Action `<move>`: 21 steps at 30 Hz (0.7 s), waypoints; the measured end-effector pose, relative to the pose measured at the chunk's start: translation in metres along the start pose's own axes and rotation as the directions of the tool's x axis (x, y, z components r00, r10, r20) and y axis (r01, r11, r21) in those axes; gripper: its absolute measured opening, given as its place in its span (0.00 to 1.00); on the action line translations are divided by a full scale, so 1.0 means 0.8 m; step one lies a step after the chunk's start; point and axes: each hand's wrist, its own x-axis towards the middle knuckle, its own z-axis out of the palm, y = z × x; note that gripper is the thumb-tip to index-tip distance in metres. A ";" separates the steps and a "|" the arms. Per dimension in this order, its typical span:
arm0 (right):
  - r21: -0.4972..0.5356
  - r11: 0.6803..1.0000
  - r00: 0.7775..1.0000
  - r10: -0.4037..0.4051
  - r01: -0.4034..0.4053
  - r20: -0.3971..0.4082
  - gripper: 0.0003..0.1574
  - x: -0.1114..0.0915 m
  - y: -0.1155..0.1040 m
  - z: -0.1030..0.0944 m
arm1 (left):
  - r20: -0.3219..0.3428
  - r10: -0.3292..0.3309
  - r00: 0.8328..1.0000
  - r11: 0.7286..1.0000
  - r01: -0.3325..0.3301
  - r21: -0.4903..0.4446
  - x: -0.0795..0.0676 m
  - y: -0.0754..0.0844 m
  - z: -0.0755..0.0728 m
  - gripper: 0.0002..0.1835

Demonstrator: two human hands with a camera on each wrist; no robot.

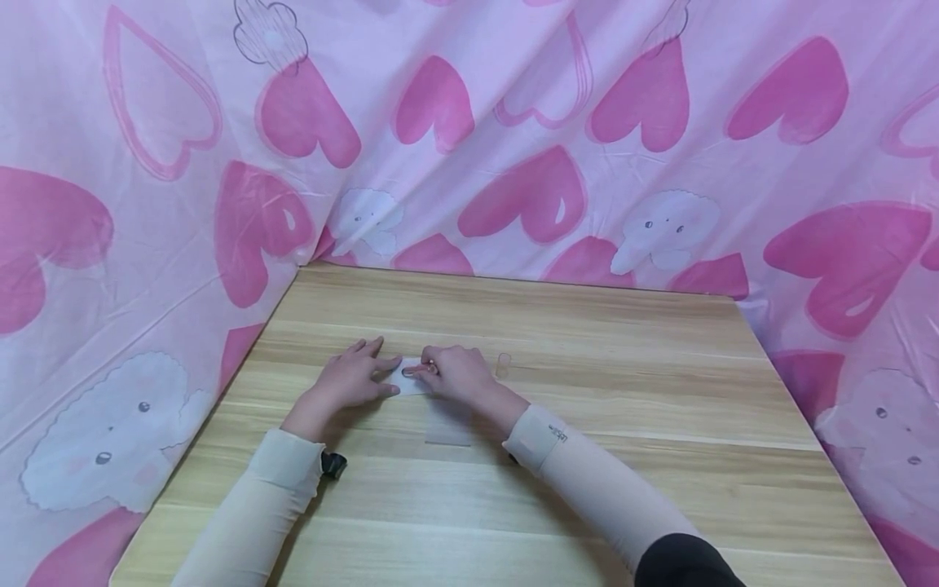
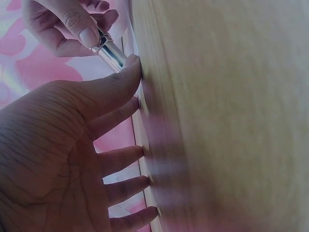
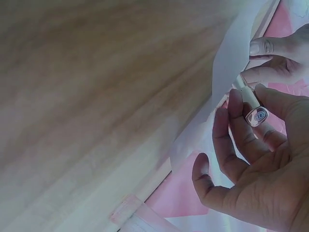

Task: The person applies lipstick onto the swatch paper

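Note:
My right hand (image 1: 460, 373) pinches a lipstick (image 1: 421, 370) with a shiny metal tube, between thumb and fingers. Its round labelled base (image 3: 259, 116) faces the right wrist camera, and its other end points down to the left at a small white sheet of paper (image 1: 411, 386). The left hand (image 1: 352, 377) lies spread on the table, with thumb and index fingertips at the sheet's left edge. From the left wrist, the lipstick's silver tube (image 2: 114, 57) shows just beyond the left thumb, which covers its lower end.
A clear pinkish cap (image 1: 503, 365) stands on the wooden table (image 1: 587, 505), right of the right hand. Below that hand lies another pale sheet (image 1: 448, 425), partly covered by it. Pink heart-patterned cloth (image 1: 521, 196) hangs behind the table and along its sides.

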 end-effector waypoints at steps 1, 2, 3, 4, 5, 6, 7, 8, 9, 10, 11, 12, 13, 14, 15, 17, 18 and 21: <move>0.001 1.000 1.000 0.002 -0.002 0.003 0.14 -0.001 0.000 -0.001 | 0.000 -0.001 1.000 1.000 0.001 -0.002 0.000 0.000 0.000 0.32; 0.002 1.000 1.000 0.004 -0.004 0.004 0.14 -0.001 -0.001 -0.001 | 0.000 -0.001 1.000 1.000 0.001 -0.002 0.000 0.000 0.000 0.32; 0.001 1.000 1.000 0.005 -0.005 0.007 0.14 -0.002 -0.001 -0.002 | 0.000 0.000 1.000 1.000 0.000 -0.001 0.000 0.000 0.000 0.32; 0.003 1.000 1.000 0.007 -0.007 0.009 0.14 -0.002 -0.001 -0.003 | -0.002 0.000 1.000 1.000 0.000 0.000 0.000 0.000 0.001 0.32; 0.002 1.000 1.000 0.007 -0.007 0.011 0.14 -0.003 -0.001 -0.004 | -0.002 0.000 1.000 1.000 0.000 0.000 0.000 -0.001 0.001 0.32; 0.002 1.000 1.000 0.006 -0.006 0.011 0.14 -0.004 -0.001 -0.004 | -0.002 -0.001 1.000 1.000 0.001 -0.001 0.000 -0.001 0.001 0.32; 0.000 1.000 1.000 0.003 -0.003 0.012 0.13 -0.004 -0.002 -0.005 | -0.001 -0.002 1.000 1.000 0.002 -0.001 0.001 -0.001 0.001 0.32; -0.002 1.000 1.000 -0.001 0.001 0.014 0.13 -0.005 -0.002 -0.006 | 0.001 -0.004 1.000 1.000 0.004 -0.001 0.001 -0.001 0.002 0.32; -0.008 1.000 1.000 -0.006 0.006 0.016 0.13 -0.005 -0.001 -0.006 | 0.003 -0.006 1.000 1.000 0.006 -0.003 0.001 -0.001 0.002 0.32; -0.013 1.000 1.000 -0.011 0.012 0.018 0.12 -0.006 -0.001 -0.007 | 0.005 -0.009 1.000 1.000 0.009 -0.006 0.001 -0.001 0.002 0.32; -0.021 1.000 1.000 -0.016 0.017 0.019 0.12 -0.006 -0.001 -0.007 | 0.007 -0.011 1.000 1.000 0.011 -0.008 0.001 -0.001 0.002 0.32; -0.025 0.999 1.000 -0.021 0.022 0.020 0.12 -0.007 -0.001 -0.007 | 0.009 -0.014 1.000 1.000 0.014 -0.009 0.002 -0.001 0.002 0.32; -0.025 0.999 0.999 -0.026 0.027 0.021 0.13 -0.008 -0.001 -0.007 | 0.010 -0.016 1.000 1.000 0.016 -0.011 0.002 -0.001 0.002 0.32; -0.026 0.999 0.999 -0.030 0.030 0.021 0.13 -0.009 -0.001 -0.008 | 0.011 -0.018 1.000 1.000 0.018 -0.013 0.002 -0.002 0.002 0.32; -0.024 0.999 0.999 -0.031 0.032 0.021 0.13 -0.009 -0.001 -0.008 | 0.011 -0.019 1.000 1.000 0.019 -0.015 0.002 -0.002 0.002 0.32; -0.012 0.999 0.999 -0.035 0.035 0.016 0.13 -0.011 -0.001 -0.008 | 0.013 -0.021 1.000 1.000 0.021 -0.020 0.002 -0.002 0.002 0.32; -0.005 0.999 0.999 -0.037 0.037 0.016 0.13 -0.012 -0.002 -0.008 | 0.013 -0.022 1.000 0.999 0.022 -0.023 0.002 -0.002 0.002 0.32; 0.003 0.999 0.999 -0.041 0.041 0.011 0.13 -0.014 -0.002 -0.009 | 0.018 -0.026 1.000 0.999 0.027 -0.039 0.002 -0.002 0.002 0.32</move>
